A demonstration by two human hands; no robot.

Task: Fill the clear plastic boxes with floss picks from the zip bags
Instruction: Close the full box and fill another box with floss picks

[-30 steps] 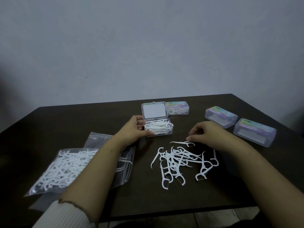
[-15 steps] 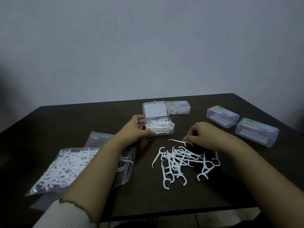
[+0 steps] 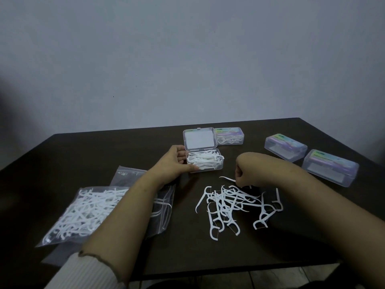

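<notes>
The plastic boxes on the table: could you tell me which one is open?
The box that the left hand holds; its lid stands up, while the other three are closed.

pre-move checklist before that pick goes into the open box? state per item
1. Right hand pinches a floss pick: ok, its tip sticks out to the left.
2. One pick only in the pinch: cannot tell, fingers hide it.
3. Open box lid up: ok.
4. Left hand holds the box steady: ok, fingers on its left side.
5. Room in the box: not ok, picks already poke over the rim.
6. Loose pile left to load: ok, plenty on the table.
</notes>
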